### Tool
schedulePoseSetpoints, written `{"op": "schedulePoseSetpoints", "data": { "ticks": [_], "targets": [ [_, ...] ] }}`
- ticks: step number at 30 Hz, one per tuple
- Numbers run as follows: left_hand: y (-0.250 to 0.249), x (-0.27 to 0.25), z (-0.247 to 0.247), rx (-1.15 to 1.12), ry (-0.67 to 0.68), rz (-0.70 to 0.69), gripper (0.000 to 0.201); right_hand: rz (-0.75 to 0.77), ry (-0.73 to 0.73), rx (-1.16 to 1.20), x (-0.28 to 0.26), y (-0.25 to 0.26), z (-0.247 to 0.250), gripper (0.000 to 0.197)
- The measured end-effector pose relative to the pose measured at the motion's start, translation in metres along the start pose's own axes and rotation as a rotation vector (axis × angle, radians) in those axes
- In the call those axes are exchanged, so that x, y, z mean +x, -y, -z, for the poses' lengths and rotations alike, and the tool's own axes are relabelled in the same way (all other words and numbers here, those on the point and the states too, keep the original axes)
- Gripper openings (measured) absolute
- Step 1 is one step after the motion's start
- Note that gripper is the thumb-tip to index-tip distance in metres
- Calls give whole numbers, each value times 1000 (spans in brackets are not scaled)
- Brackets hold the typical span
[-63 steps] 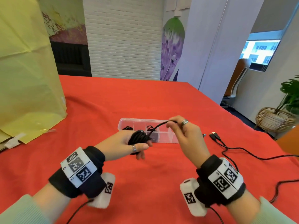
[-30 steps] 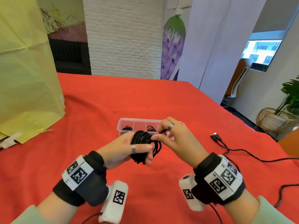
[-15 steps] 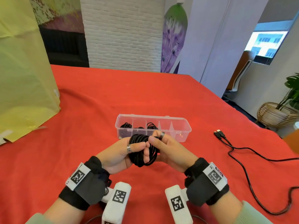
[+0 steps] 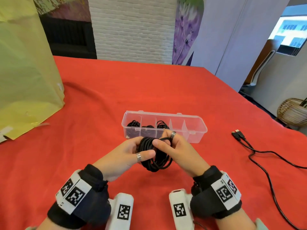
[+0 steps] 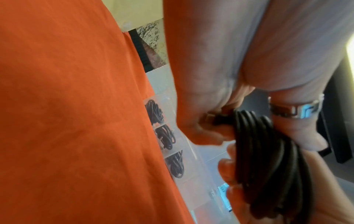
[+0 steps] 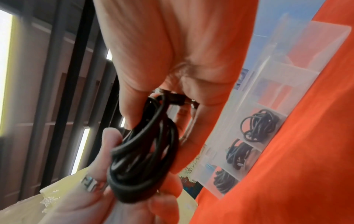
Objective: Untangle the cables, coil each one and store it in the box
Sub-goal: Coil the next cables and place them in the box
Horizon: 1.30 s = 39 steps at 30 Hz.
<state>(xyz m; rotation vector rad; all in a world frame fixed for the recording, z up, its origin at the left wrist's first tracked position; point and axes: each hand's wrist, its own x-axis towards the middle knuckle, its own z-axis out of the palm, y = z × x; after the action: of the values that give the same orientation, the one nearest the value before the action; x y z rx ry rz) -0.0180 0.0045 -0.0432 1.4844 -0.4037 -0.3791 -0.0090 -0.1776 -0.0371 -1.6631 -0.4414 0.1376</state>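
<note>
A black cable coil (image 4: 155, 156) hangs between both hands above the red table, just in front of the box. My left hand (image 4: 131, 153) grips the coil with its thumb over the loops (image 5: 266, 151). My right hand (image 4: 171, 146) pinches the cable's free end against the top of the coil (image 6: 145, 148), with the plug tucked under its fingers. The clear plastic box (image 4: 196, 131) lies behind the hands; its three left compartments each hold a coiled black cable (image 4: 132, 126), and the two right compartments hold none.
A loose black cable (image 4: 259, 156) with two plugs at its far end trails over the red cloth at the right. A large yellow paper bag (image 4: 25, 72) stands at the far left. A wicker basket (image 4: 292, 113) sits on the floor beyond the table's right edge.
The right hand brought the stretched cable end down onto the coil, and both hands drew closer to the body, so the box now shows fully behind them.
</note>
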Motion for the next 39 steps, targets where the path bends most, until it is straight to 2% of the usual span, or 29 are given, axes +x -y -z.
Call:
{"op": "schedulePoseSetpoints", "data": {
  "ticks": [4, 7, 10, 14, 17, 19, 20, 22, 24, 27, 29, 32, 34, 36, 39],
  "targets": [
    [3, 0, -1, 223, -6, 2, 60, 11, -10, -7, -5, -3, 7, 36],
    [3, 2, -2, 308, -66, 16, 66, 10, 11, 14, -7, -4, 7, 36],
    [2, 2, 1, 376, -114, 9, 67, 23, 24, 16, -9, -3, 8, 36],
    [-1, 0, -5, 470, -72, -17, 65, 66, 10, 66, -9, -4, 6, 37],
    [1, 2, 3, 516, -209, 0, 73, 100, -33, 203, -6, -4, 9, 40],
    [1, 3, 15, 406, -315, 43, 77, 91, -73, 283, -5, -1, 14, 36],
    [0, 3, 18, 353, -326, 36, 69, 80, -78, 296, -6, 0, 16, 36],
    [-3, 1, 17, 378, -270, -27, 46, 52, -83, 279, -7, -1, 17, 44],
    [-7, 1, 9, 390, -180, -48, 32, 35, -88, 255, -7, -4, 16, 43],
    [-9, -1, 2, 309, -99, 1, 35, 26, -69, 230, -5, -7, 13, 40],
    [-11, -2, -5, 173, -66, 99, 37, 28, -37, 207, -5, -9, 11, 39],
    [-11, -3, -16, 81, -98, 164, 43, 36, 11, 168, -7, -11, 6, 39],
    [-9, -1, -18, 127, -125, 144, 47, 46, 18, 146, -7, -11, 5, 38],
    [-7, -2, -20, 198, -153, 103, 41, 51, -4, 104, -7, -10, 4, 33],
    [-5, -2, -24, 143, -184, 87, 34, 79, -39, 82, -7, -9, 4, 34]
  ]
}}
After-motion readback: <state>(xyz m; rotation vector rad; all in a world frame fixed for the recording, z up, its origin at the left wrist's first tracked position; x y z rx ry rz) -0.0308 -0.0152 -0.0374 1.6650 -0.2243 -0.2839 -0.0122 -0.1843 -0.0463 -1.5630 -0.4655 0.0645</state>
